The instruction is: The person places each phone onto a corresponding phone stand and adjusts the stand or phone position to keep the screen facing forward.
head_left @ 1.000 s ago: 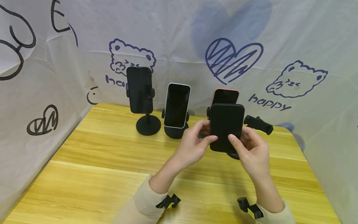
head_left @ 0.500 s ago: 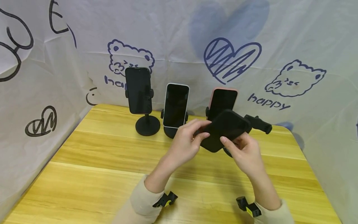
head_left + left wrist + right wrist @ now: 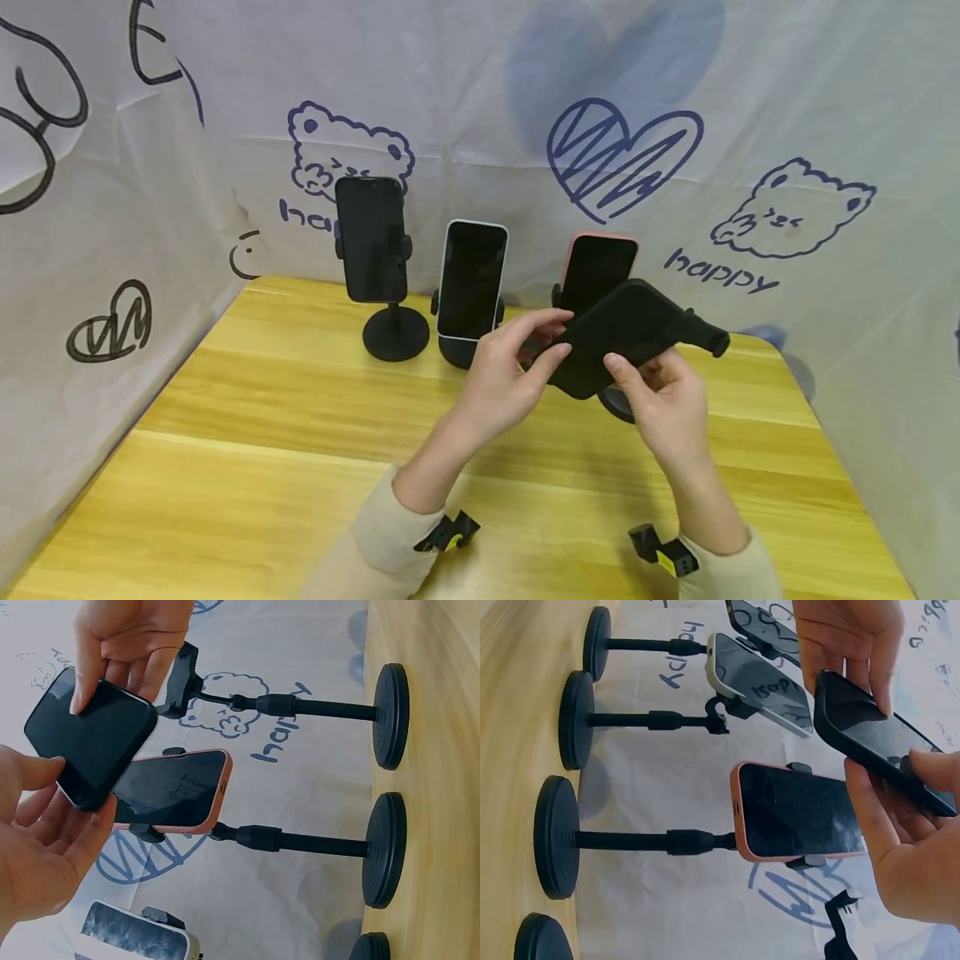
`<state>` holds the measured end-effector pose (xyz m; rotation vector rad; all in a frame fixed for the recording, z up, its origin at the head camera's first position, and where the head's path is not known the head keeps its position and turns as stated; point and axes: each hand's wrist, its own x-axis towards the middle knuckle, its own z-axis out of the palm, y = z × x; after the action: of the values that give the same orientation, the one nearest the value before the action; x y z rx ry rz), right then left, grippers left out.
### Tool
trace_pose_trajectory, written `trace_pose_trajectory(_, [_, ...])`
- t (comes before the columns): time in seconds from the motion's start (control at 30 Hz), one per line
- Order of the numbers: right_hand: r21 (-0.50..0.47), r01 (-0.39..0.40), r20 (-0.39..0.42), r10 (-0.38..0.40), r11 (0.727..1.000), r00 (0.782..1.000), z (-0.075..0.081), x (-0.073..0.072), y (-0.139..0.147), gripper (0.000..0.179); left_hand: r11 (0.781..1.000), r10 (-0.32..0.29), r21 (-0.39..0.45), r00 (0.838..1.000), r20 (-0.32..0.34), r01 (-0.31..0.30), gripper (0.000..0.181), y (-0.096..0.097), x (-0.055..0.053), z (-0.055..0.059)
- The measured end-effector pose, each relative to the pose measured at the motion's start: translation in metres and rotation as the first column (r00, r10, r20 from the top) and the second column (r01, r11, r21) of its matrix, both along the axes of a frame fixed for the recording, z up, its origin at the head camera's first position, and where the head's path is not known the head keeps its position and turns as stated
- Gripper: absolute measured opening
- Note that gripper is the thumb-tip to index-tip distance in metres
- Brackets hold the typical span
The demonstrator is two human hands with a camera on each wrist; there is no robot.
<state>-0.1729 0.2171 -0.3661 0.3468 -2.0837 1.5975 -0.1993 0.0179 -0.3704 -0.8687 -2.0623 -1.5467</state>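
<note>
A black smartphone point(image 3: 618, 337) hangs in the air, tilted with its upper end leaning right. My left hand point(image 3: 506, 375) pinches its left edge, thumb in front and fingers behind. On the opposite edge my right hand point(image 3: 670, 408) grips it in the same way. Just behind is a pink-cased phone point(image 3: 600, 271), clamped in a black stand. A holder clamp point(image 3: 180, 682) bearing no phone shows beside the held phone in the left wrist view; its arm and round base point(image 3: 391, 716) are plain there. In the head view the held phone partly covers that clamp.
To the left, a black phone point(image 3: 371, 240) and a white-cased phone point(image 3: 472, 282) stand upright in similar black stands. All stands sit along the back of the wooden table point(image 3: 300, 467), before a white drawn-on cloth point(image 3: 480, 92).
The held phone was upright a second ago and has swung to a slant, top to the right. Lately it has risen slightly up and right, with both hands still holding it.
</note>
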Motion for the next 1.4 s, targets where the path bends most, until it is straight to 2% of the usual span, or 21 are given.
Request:
trace_pose_trajectory(0.13, [-0.096,0.024,-0.044,-0.028,0.995,0.999,0.004,0.000,0.008,0.009,0.999,-0.025,0.029,1.000,0.014,0.025,0.028,0.005,-0.003,-0.003])
trace_pose_trajectory(0.37, [-0.255,-0.047,-0.128,0.015,0.966,0.992,0.015,-0.005,0.026,0.006,0.995,-0.071,0.076,0.997,0.042,0.067,0.023,0.017,-0.010,-0.011])
trace_pose_trajectory(0.43, [-0.274,-0.042,-0.143,0.003,0.961,0.990,0.020,-0.007,0.032,0.006,0.993,-0.084,0.085,0.996,0.034,0.081,0.022,0.022,-0.013,-0.012])
trace_pose_trajectory(0.53, [-0.269,0.005,-0.148,-0.047,0.963,0.988,0.030,-0.008,0.041,0.007,0.991,-0.107,0.084,0.994,0.013,0.105,0.022,0.030,-0.017,-0.012])
trace_pose_trajectory(0.67, [-0.283,0.041,-0.159,-0.089,0.958,0.983,0.043,-0.012,0.054,0.009,0.990,-0.129,0.047,0.992,-0.010,0.129,0.025,0.044,-0.020,-0.009])
trace_pose_trajectory(0.77, [-0.314,0.039,-0.167,-0.096,0.949,0.981,0.052,-0.017,0.063,0.010,0.994,-0.111,-0.014,0.993,-0.030,0.111,0.032,0.056,-0.020,-0.004])
trace_pose_trajectory(0.9, [-0.323,0.045,-0.178,-0.107,0.945,0.978,0.061,-0.024,0.075,0.009,0.990,-0.040,-0.141,0.998,-0.057,0.031,0.042,0.074,-0.022,0.003])
trace_pose_trajectory(1.03, [-0.311,0.064,-0.132,-0.110,0.948,0.985,0.065,-0.029,0.087,0.007,0.957,0.012,-0.291,1.000,-0.012,-0.014,0.048,0.087,-0.025,0.009])
trace_pose_trajectory(1.13, [-0.298,0.086,-0.054,-0.107,0.951,0.993,0.065,-0.034,0.093,0.009,0.929,0.023,-0.369,0.999,0.046,-0.004,0.050,0.094,-0.029,0.013])
trace_pose_trajectory(1.23, [-0.318,0.060,0.010,-0.060,0.946,0.998,0.064,-0.039,0.099,0.008,0.920,0.028,-0.391,0.998,0.057,-0.003,0.048,0.100,-0.033,0.015])
trace_pose_trajectory(1.4, [-0.363,-0.039,0.048,0.060,0.931,0.997,0.057,-0.045,0.106,0.005,0.940,0.066,-0.337,0.998,0.016,-0.057,0.039,0.107,-0.038,0.012])
